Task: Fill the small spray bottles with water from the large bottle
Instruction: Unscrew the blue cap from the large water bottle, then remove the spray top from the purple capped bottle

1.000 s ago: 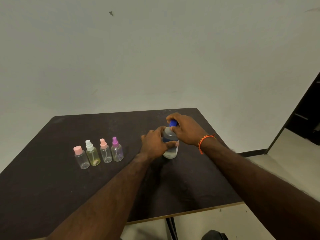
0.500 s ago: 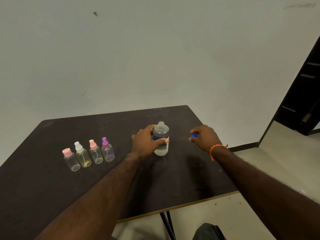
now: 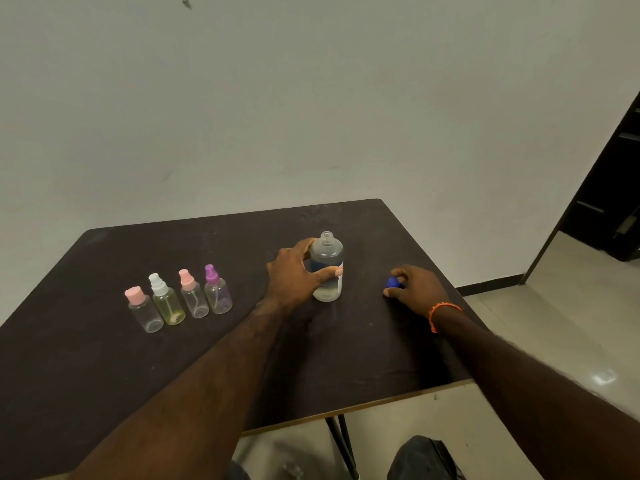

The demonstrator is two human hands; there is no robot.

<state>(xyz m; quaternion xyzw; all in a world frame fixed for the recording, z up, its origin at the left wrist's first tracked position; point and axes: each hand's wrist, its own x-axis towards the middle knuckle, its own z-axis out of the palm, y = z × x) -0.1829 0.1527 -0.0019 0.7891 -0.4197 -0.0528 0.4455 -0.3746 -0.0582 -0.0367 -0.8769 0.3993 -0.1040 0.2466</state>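
The large clear bottle (image 3: 327, 258) stands upright on the dark table (image 3: 104, 358), uncapped and partly filled with water. My left hand (image 3: 294, 273) wraps around its left side. To its right, my right hand (image 3: 417, 289) rests low at the tabletop with the blue cap (image 3: 392, 282) pinched in its fingertips. Several small spray bottles stand in a row to the left: a pink flat-capped one (image 3: 143, 310), a white-topped yellowish one (image 3: 167, 304), a pink-topped one (image 3: 192, 299) and a purple-topped one (image 3: 216, 290). All have their tops on.
The table's right edge runs just past my right hand, its front edge (image 3: 381, 401) nearer me. A pale wall (image 3: 311, 98) rises behind the table. A dark doorway (image 3: 613, 188) opens at the far right.
My right hand took the blue cap off the large bottle and carried it right and down to the tabletop. My left hand kept its hold on the bottle.
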